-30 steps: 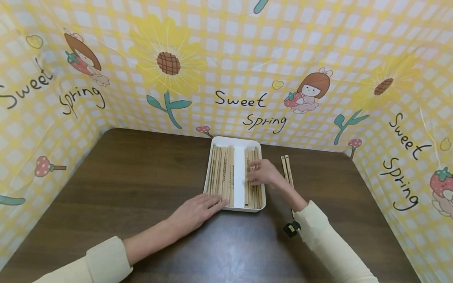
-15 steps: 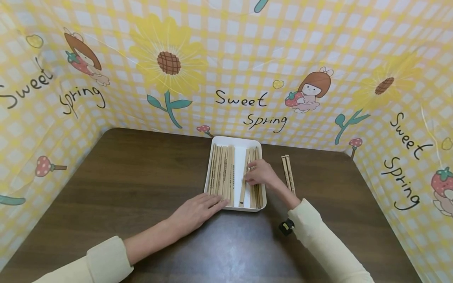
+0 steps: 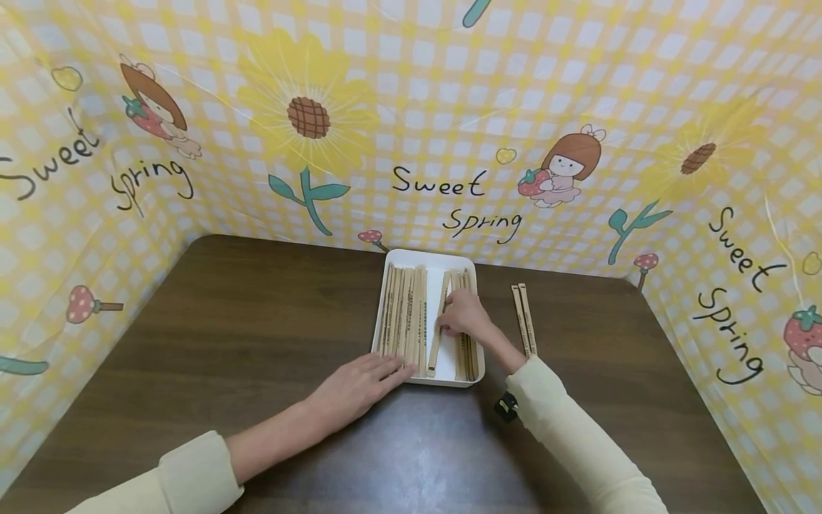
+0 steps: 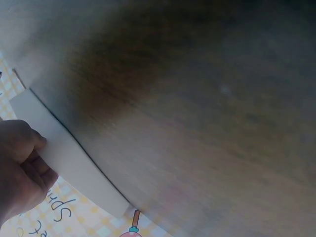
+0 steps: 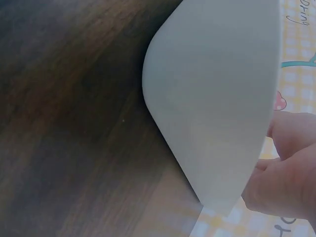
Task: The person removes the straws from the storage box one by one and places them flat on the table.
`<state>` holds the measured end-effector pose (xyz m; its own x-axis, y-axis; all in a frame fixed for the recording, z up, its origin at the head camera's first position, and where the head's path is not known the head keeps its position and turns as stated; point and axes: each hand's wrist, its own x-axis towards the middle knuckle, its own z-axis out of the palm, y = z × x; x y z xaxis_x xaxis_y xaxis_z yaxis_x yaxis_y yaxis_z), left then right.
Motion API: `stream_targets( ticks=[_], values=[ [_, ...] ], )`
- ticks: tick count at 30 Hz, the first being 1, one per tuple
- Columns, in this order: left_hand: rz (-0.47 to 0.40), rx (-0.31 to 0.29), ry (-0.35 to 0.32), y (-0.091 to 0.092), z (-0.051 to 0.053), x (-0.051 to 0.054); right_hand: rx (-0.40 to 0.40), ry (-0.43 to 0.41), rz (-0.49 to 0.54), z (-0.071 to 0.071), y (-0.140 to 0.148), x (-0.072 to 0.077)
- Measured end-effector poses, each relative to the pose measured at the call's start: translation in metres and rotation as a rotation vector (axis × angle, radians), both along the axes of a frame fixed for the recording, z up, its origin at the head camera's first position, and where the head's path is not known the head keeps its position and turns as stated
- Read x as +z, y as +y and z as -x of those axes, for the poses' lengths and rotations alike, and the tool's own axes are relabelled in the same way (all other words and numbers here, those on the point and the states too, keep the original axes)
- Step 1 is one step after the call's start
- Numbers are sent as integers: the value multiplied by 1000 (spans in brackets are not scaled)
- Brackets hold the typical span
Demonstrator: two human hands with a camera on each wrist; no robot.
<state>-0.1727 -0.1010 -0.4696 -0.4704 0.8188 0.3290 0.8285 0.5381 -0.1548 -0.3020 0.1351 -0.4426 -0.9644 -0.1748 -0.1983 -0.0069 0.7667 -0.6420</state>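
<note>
Right grip (image 3: 465,315) pinched on one tan stick (image 3: 434,348), aslant at its left side inside a white tray (image 3: 449,383).

The tray (image 3: 432,260) sits on the tabletop (image 3: 289,300), before the cloth (image 3: 424,107). Inside, a row of sticks (image 3: 404,314) lies left, a second row (image 3: 462,363) right, a single stick (image 3: 434,353) between. A pair of sticks (image 3: 528,321) lies right of the tray.
</note>
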Motion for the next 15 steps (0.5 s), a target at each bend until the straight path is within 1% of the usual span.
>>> stream_targets(
  ticks=[5,15],
  values=[
    [-9,-8,9,0,0,-1,6,-11,-25,-1,-3,0],
    [-34,-10,11,0,1,-2,24,-6,-38,-5,-8,7]
  ],
)
